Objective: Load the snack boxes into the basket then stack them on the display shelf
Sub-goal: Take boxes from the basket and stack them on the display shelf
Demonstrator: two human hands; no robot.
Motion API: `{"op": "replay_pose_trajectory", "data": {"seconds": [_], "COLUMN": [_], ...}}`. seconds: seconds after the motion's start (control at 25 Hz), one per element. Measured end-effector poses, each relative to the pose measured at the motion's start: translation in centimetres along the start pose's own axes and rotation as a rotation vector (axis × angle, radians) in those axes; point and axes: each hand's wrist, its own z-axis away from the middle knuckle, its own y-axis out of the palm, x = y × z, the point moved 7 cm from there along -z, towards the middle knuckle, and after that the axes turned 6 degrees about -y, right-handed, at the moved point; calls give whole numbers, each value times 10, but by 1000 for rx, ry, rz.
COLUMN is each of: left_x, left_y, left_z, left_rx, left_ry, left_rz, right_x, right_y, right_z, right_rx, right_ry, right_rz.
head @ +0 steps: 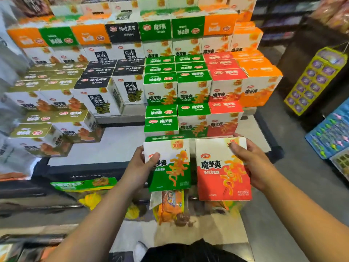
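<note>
My left hand (140, 167) grips a green and white snack box (170, 167) by its left edge, thumb across the front. My right hand (253, 163) grips a red and white snack box (222, 171) by its right edge, thumb on the upper front. Both boxes are held upright side by side, just in front of the lowest step of the display shelf (117, 144). Behind them stand stacked green boxes (161, 125) and red boxes (223, 120). No basket can be made out.
The stepped display holds many boxes: olive ones (54, 118) at left, black ones (98, 91) in the middle, orange ones (262, 84) at right. Snack bags (171, 207) lie below the held boxes. Hanging goods racks (313, 80) stand at the right beside the aisle floor.
</note>
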Motion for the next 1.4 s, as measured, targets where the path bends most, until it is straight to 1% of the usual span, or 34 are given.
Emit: {"op": "replay_pose_trajectory", "data": {"seconds": [0.12, 0.28, 0.56, 0.76, 0.92, 1.04, 1.24, 1.4], "left_x": [7, 14, 13, 10, 14, 13, 18, 17], "left_y": [-5, -12, -20, -18, -30, -33, -25, -20], "left_z": [3, -7, -45, -57, -68, -78, -85, -90], "left_rx": [-54, 12, 137, 211, 174, 177, 138, 110], "left_ry": [4, -7, 27, 124, 189, 203, 218, 299], "left_rz": [-5, 19, -56, -140, -188, -243, -287, -349], "right_x": [4, -1, -11, -16, -24, -30, -35, -41], "right_y": [-6, -7, 1, 9, 19, 21, 34, 36], "right_z": [-6, -12, -14, -15, -11, -10, -12, -14], "right_rx": [66, 96, 17, -53, -83, -98, -98, -117], "right_ry": [22, 54, 101, 65, 104, 109, 87, 57], "right_rz": [18, -2, 3, -16, -19, -7, -8, -49]}}
